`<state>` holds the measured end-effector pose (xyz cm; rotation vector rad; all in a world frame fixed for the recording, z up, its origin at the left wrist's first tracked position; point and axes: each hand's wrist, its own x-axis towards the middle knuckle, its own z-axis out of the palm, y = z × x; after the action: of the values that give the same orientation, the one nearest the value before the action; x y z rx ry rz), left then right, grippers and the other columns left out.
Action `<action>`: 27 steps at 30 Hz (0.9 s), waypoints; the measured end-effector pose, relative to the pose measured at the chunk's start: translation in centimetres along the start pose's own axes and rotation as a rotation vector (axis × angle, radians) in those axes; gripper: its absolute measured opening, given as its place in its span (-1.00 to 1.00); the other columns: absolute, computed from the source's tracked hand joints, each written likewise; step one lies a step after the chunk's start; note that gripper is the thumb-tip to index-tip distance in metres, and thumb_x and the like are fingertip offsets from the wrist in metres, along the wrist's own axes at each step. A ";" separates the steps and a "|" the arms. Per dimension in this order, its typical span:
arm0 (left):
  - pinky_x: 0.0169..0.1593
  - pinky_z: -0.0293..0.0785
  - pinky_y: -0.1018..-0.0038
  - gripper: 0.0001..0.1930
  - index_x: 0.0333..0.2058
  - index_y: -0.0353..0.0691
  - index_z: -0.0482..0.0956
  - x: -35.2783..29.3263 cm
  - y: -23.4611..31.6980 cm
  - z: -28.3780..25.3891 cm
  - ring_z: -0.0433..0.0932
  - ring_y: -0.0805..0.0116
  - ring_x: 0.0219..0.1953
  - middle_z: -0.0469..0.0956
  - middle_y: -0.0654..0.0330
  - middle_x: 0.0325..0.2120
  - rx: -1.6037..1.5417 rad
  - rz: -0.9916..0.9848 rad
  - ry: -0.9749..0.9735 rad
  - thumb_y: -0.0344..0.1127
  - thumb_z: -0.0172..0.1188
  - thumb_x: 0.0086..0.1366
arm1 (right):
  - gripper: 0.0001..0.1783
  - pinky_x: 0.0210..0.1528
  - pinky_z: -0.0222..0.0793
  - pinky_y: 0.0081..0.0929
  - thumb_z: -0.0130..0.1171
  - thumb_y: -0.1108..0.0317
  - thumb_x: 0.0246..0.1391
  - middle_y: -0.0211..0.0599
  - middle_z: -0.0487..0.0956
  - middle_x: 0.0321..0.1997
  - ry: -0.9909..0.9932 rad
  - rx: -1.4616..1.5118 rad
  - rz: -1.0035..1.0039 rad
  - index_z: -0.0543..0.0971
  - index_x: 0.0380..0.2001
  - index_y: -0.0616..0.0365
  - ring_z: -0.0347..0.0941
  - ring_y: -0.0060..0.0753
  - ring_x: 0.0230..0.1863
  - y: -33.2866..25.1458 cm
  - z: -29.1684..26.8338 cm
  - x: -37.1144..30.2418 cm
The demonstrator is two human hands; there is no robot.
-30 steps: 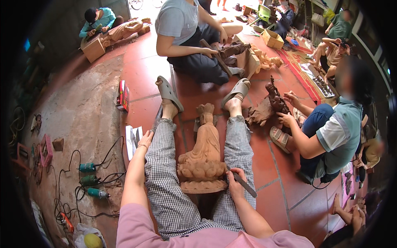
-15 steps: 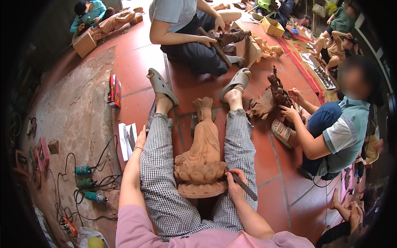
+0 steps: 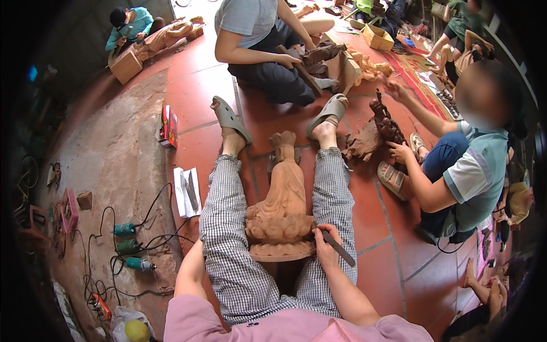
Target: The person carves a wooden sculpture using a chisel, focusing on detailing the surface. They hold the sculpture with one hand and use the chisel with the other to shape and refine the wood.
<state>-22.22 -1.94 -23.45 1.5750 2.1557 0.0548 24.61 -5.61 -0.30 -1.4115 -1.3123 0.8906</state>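
Observation:
A carved wooden statue (image 3: 283, 185) of a robed seated figure on a lotus base (image 3: 280, 231) lies between my legs, its top pointing away from me. At the base's right edge, my right hand (image 3: 326, 246) is closed around a dark flat file (image 3: 342, 251), whose long end sticks out toward the lower right. The fingers are close to the carved petals; whether the file touches the wood cannot be told. My left forearm (image 3: 192, 272) runs beside my left thigh, and the hand itself is hidden behind the leg.
On the left lie a white sheet with blades (image 3: 187, 192), a red box (image 3: 168, 126) and several corded power tools (image 3: 139, 264). A co-worker (image 3: 467, 171) crouches right beside a dark carving (image 3: 387, 121). Another person (image 3: 256, 51) sits ahead with a wooden piece.
My left hand has gone from beside the left knee to behind the leg. My right hand still grips the file at the base. The co-worker on the right has lifted one hand off the carving.

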 end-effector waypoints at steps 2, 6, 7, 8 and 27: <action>-0.24 0.53 0.17 -0.54 0.28 -0.03 0.36 -2.9 -0.1 1.6 0.63 0.05 -0.29 0.65 0.00 -0.27 -0.007 -0.016 -0.043 -0.42 -0.14 0.43 | -0.88 -0.16 0.46 -0.55 0.17 0.49 0.22 -0.24 0.66 -0.33 -0.002 -0.014 -0.002 0.53 -0.20 0.29 0.58 -0.49 -0.27 -0.1 -0.3 0.1; -0.29 0.54 0.20 -0.57 0.24 -0.05 0.43 -9.4 -1.3 4.2 0.64 0.09 -0.33 0.66 0.03 -0.31 -0.037 -0.083 -0.095 -0.40 -0.13 0.43 | -0.88 -0.17 0.45 -0.53 0.18 0.49 0.22 -0.25 0.67 -0.32 -0.015 0.005 0.006 0.53 -0.21 0.29 0.58 -0.49 -0.28 -0.3 -0.2 0.2; -0.31 0.54 0.21 -0.57 0.23 -0.06 0.45 -11.0 -1.9 4.5 0.65 0.10 -0.34 0.66 0.03 -0.32 -0.053 -0.099 -0.088 -0.40 -0.13 0.44 | -0.89 -0.16 0.45 -0.52 0.18 0.49 0.21 -0.25 0.67 -0.33 -0.019 0.031 0.012 0.53 -0.21 0.28 0.58 -0.48 -0.27 -0.3 0.1 0.1; -0.32 0.54 0.21 -0.58 0.22 -0.06 0.47 -11.7 -1.9 4.8 0.65 0.11 -0.35 0.66 0.04 -0.33 -0.079 -0.100 -0.071 -0.40 -0.13 0.44 | -0.89 -0.16 0.45 -0.52 0.18 0.49 0.21 -0.25 0.67 -0.33 -0.005 0.038 0.000 0.53 -0.21 0.28 0.58 -0.48 -0.27 -0.2 -0.1 0.1; -0.08 0.57 0.24 -0.78 -0.35 -0.38 0.69 -38.3 37.7 -28.2 0.59 -0.01 -0.15 0.64 -0.04 -0.24 -1.526 1.594 0.047 -0.39 0.12 0.39 | -0.86 -0.17 0.52 -0.45 0.17 0.44 0.23 -0.21 0.67 -0.32 -0.021 0.080 -0.072 0.55 -0.19 0.26 0.62 -0.39 -0.27 1.3 -0.7 -1.2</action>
<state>9.28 -17.23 26.08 1.5461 -0.0600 1.6328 25.46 -6.80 -1.46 -1.2885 -1.3206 0.9014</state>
